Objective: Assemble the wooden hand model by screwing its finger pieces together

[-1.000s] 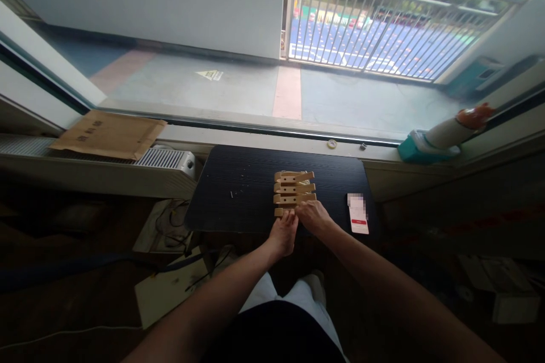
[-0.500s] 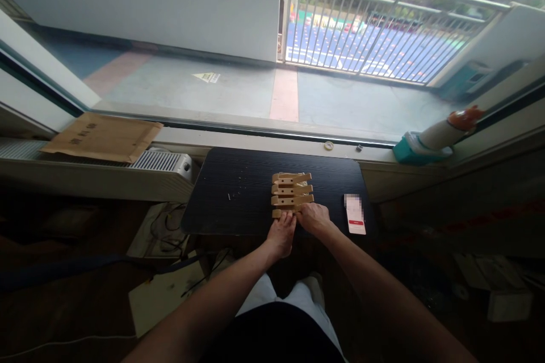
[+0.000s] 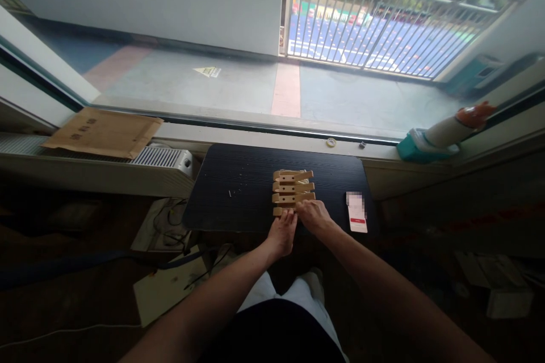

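A light wooden rack-like piece (image 3: 293, 188) made of several parallel slats with dark holes lies on the black table (image 3: 238, 164). At its near edge, my left hand (image 3: 283, 233) has its fingers closed on the nearest wooden slat (image 3: 277, 211), whose left end shows past the fingertips. Just to the right, my right hand (image 3: 314, 215) is closed at the same slat, its fingertips beside those of the left. Whatever the right fingers pinch is hidden beneath them. Some clear wrapping seems to show between the slats at their right side.
A phone (image 3: 357, 218) with a lit screen lies at the table's right. Small pale scraps (image 3: 231, 193) are scattered on the left. A tape roll (image 3: 331, 143) sits on the windowsill, with a teal container (image 3: 415, 147) farther right. A brown envelope (image 3: 102, 131) rests on the radiator (image 3: 170, 161).
The camera view has shifted slightly. Both hands keep nearly the same position and grip at the nearest slat, and the wooden piece stays in place on the table.
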A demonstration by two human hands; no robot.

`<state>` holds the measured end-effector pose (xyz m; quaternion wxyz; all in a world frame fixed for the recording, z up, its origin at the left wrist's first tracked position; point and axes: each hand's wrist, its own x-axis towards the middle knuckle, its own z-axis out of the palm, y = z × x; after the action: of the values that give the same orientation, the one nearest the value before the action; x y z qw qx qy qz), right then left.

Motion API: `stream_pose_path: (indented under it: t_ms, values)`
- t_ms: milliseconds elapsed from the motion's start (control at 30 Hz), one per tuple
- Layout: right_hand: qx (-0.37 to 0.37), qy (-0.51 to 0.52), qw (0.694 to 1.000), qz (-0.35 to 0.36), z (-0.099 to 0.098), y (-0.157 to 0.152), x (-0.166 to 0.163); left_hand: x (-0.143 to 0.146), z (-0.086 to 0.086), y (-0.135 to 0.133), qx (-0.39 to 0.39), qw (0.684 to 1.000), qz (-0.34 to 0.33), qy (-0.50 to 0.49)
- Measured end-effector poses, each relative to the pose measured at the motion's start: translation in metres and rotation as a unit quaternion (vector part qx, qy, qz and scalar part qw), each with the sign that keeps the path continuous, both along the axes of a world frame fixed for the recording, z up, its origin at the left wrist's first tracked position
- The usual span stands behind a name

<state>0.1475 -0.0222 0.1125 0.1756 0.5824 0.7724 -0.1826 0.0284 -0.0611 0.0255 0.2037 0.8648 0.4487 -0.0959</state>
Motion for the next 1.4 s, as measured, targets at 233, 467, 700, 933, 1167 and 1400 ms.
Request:
stream_pose_path:
  t_ms: [233, 467, 700, 933, 1167, 1400]
  values:
    - [0.006, -0.041, 0.995, -0.096, -0.009, -0.005, 0.001, 0.001, -0.003, 0.001, -0.001, 1.0, -0.001, 0.015]
    - [0.006, -0.033, 0.999, -0.022, 0.006, -0.006, 0.003, 0.0, 0.002, 0.003, -0.005, 1.0, -0.008, 0.012]
    - [-0.014, -0.012, 0.998, 0.06, -0.001, -0.003, -0.002, 0.0, 0.001, 0.002, -0.01, 1.0, 0.0, 0.01]
    - [-0.032, -0.021, 0.999, 0.014, -0.005, 0.007, -0.006, 0.001, 0.001, 0.001, -0.01, 1.0, 0.009, 0.0]
    - [-0.039, -0.068, 0.993, -0.089, -0.01, 0.013, -0.003, 0.002, 0.001, 0.001, -0.011, 1.0, 0.007, 0.006]
    - [-0.011, -0.051, 0.999, -0.009, 0.002, 0.004, 0.001, 0.0, 0.003, 0.002, -0.009, 1.0, 0.0, 0.0]
